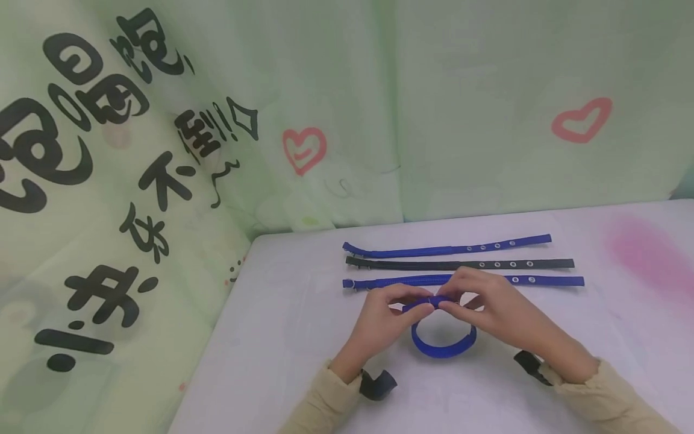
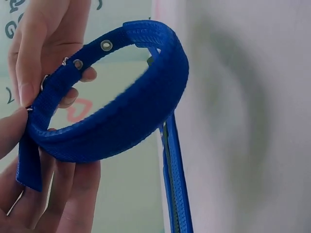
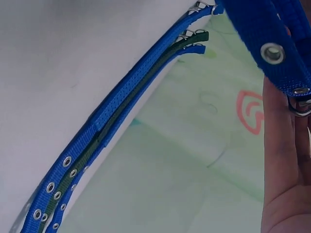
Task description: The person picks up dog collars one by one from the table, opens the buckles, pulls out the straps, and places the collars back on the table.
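Note:
Between both hands a blue pet collar [image 1: 443,351] is bent into a loop and hangs above the white table. My left hand [image 1: 374,322] pinches it at the top of the loop with thumb and fingers. Right beside it, my right hand [image 1: 490,304] pinches the same part. In the left wrist view the collar [image 2: 131,121] shows its wide padded band, metal eyelets and a loose strap end sticking out past my thumb. Fingers cover much of the buckle area. An eyelet of the collar [image 3: 250,36] appears close up in the right wrist view.
Behind the hands lie three straight collars side by side: a far blue collar [image 1: 406,252], a black collar [image 1: 417,264] and a near blue collar [image 1: 558,281]. Their buckles point left, eyelets right. A printed curtain [image 1: 466,78] hangs behind the table [image 1: 260,337].

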A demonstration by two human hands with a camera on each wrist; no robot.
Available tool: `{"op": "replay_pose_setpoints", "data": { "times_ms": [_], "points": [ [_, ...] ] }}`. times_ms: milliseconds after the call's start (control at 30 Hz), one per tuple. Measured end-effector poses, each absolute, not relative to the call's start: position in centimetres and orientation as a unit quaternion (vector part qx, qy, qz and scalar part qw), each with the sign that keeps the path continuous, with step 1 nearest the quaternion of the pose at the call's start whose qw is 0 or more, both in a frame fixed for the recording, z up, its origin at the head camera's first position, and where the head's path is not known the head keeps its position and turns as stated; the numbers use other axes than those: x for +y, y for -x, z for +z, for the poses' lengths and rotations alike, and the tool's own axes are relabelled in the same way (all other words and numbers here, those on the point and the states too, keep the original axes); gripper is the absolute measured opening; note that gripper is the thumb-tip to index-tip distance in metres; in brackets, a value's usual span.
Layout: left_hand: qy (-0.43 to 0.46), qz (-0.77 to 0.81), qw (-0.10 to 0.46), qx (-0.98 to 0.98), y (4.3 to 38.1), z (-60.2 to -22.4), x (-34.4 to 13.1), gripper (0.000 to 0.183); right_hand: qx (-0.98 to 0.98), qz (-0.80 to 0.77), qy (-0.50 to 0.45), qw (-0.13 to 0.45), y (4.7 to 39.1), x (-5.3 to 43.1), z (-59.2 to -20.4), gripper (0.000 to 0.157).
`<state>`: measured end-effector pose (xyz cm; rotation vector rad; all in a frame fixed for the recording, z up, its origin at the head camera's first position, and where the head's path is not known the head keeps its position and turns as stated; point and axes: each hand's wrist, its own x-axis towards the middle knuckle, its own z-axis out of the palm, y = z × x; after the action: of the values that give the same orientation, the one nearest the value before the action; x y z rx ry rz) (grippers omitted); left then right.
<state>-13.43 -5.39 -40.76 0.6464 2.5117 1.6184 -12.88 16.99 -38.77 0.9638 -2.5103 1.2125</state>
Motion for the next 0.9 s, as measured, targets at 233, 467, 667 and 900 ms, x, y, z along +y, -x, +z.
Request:
{"op": "replay_pose_setpoints", "data": {
  "times_ms": [233, 467, 667, 900],
  "points": [
    [-0.193, 0.524, 0.055, 0.828, 13.40, -40.75, -5.11, 0.026, -0.837, 0.439, -0.319, 0.073, 13.00, 17.24, -38.80, 0.012],
    [-0.192, 0.540, 0.060, 0.817, 13.55, -41.09, -5.05, 0.027, -0.841, 0.430, -0.315, 0.086, 12.87, 17.09, -39.00, 0.015],
    [-0.216, 0.544, 0.051, 0.809, 13.65, -41.33, -4.82, 0.026, -0.866, 0.389, -0.308, 0.059, 12.50, 17.05, -38.83, 0.013],
    [-0.214, 0.520, 0.035, 0.826, 13.63, -41.36, -5.11, 0.026, -0.877, 0.356, -0.310, 0.092, 12.62, 16.77, -38.62, 0.016]
  ]
}}
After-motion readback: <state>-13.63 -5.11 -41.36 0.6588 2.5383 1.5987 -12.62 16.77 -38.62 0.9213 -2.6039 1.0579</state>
